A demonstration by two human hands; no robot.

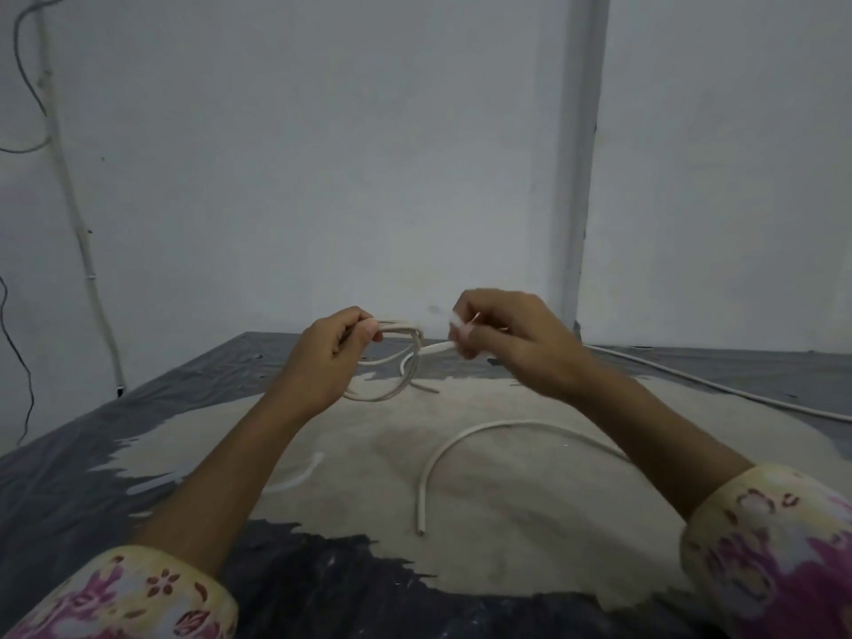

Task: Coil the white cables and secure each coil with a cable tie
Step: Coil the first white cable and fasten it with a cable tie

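The left hand [329, 350] pinches the white cable coil [392, 362] to keep its loops gathered above the worktop [461, 523], while just beside it the right hand's [502, 336] fingers [463, 332] grip a thin tie [438, 348], apparently to bind the coil.

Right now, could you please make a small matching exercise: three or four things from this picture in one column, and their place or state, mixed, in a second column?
Things:
1. cable coil
2. loose curved cable
3. left hand
4. long cable

Places or states:
A. lies along the far right of the table
B. pinches the coil's left side
C. held up between both hands
D. lies on the table, near the right forearm

Pairs: 1-C, 2-D, 3-B, 4-A
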